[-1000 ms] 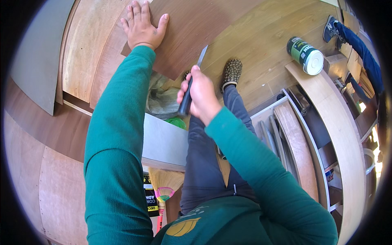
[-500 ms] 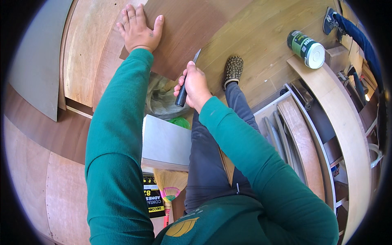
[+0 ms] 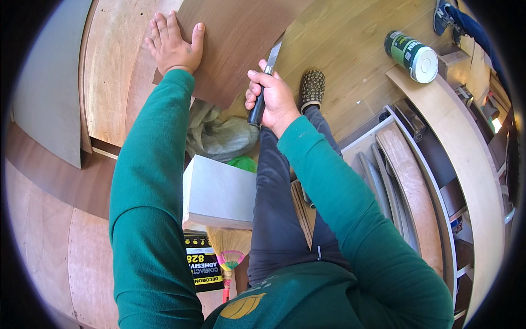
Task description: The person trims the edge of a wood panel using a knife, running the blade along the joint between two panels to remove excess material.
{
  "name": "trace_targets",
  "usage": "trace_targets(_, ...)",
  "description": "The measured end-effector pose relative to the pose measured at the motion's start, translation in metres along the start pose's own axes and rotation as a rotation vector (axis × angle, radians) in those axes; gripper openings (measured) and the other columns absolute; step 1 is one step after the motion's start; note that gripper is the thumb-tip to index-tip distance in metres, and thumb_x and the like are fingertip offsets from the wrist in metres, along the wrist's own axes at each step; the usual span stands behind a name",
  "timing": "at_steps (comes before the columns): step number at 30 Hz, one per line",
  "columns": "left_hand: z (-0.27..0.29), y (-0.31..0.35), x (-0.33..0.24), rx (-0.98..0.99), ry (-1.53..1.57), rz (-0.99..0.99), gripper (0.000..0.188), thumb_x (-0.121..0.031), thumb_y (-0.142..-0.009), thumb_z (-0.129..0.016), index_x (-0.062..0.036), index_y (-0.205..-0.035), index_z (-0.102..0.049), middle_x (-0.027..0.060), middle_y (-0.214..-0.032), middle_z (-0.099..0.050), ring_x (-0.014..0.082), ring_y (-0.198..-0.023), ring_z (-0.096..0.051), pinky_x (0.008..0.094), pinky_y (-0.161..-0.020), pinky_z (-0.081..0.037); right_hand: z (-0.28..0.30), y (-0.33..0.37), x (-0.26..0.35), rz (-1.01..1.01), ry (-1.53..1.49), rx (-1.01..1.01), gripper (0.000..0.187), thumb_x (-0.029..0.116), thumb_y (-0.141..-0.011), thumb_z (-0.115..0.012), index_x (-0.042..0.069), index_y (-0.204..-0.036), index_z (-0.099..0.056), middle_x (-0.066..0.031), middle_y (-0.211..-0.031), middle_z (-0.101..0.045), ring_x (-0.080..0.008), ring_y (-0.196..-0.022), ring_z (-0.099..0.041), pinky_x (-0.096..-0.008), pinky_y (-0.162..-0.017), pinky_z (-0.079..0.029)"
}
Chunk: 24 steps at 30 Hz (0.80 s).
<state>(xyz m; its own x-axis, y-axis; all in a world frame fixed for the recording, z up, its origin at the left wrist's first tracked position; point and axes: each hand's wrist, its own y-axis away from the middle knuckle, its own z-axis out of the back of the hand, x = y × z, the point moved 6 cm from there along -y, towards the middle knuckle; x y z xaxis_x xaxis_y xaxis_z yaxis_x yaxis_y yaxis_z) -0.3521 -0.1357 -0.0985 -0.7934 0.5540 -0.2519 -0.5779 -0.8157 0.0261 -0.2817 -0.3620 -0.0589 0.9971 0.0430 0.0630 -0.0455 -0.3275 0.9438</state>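
left hand (image 3: 174, 45) — flat, fingers spread | right hand (image 3: 273, 100) — fisted grip

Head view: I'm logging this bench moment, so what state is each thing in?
Brown sheet: lying flat, pinned at its left edge by the left hand.
Knife: gripped in the right hand, blade pointing up and away at the sheet's right edge.
Can: lying on its side on the floor, lid on.
Plastic bag: crumpled.
Broom: lying under the grey board.
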Motion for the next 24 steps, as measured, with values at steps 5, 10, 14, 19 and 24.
trace_targets(5,0.0,-0.001,-0.001,0.008,0.006,0.006,0.082,-0.067,-0.089,-0.046,-0.0154,-0.151,-0.035,0.0151,-0.16,-0.025,0.0296,-0.15,-0.017,0.0511,-0.12,-0.008,-0.006,0.012,-0.015,-0.029,-0.02,-0.019,0.077,0.01,-0.089,-0.064,0.016,-0.152,-0.019,-0.0019,-0.061,-0.048,-0.0183,-0.05,-0.051,-0.0356,-0.046,-0.044)
trace_targets(10,0.0,0.0,0.0,0.019,-0.003,0.015,0.083,-0.069,-0.088,-0.046,-0.0151,-0.151,-0.035,0.0151,-0.16,-0.025,0.0293,-0.15,-0.017,0.051,-0.121,-0.007,-0.009,0.025,-0.009,0.012,0.077,-0.106,0.043,0.03,-0.097,-0.058,0.014,-0.133,-0.042,-0.0022,-0.062,-0.047,-0.0185,-0.05,-0.051,-0.0358,-0.046,-0.044)
trace_targets(14,-0.001,-0.001,0.0,0.029,0.005,0.016,0.083,-0.068,-0.088,-0.046,-0.0146,-0.151,-0.035,0.0156,-0.16,-0.025,0.0297,-0.15,-0.017,0.0513,-0.121,-0.007,-0.004,0.053,-0.027,-0.13,0.085,-0.14,0.042,0.049,-0.101,-0.042,0.008,-0.098,-0.051,-0.0048,-0.06,-0.048,-0.022,-0.047,-0.053,-0.0371,-0.044,-0.045)
trace_targets(19,0.0,-0.001,-0.001,0.02,-0.001,0.009,0.083,-0.068,-0.088,-0.046,-0.014,-0.15,-0.035,0.0164,-0.159,-0.026,0.0303,-0.15,-0.017,0.0514,-0.12,-0.007,-0.018,0.065,-0.051,-0.237,0.119,-0.184,0.037,0.047,-0.102,-0.043,0.011,-0.092,-0.044,-0.0056,-0.06,-0.049,-0.0233,-0.047,-0.052,-0.0397,-0.045,-0.046)
trace_targets(24,0.0,0.0,0.0,0.026,-0.003,0.019,0.083,-0.068,-0.088,-0.046,-0.0139,-0.15,-0.035,0.0167,-0.159,-0.025,0.0304,-0.15,-0.017,0.0517,-0.12,-0.007,-0.01,0.044,-0.058,-0.255,0.219,-0.22,0.036,0.046,-0.102,-0.041,0.012,-0.09,-0.042,-0.0053,-0.06,-0.048,-0.0234,-0.047,-0.051,-0.041,-0.045,-0.046)
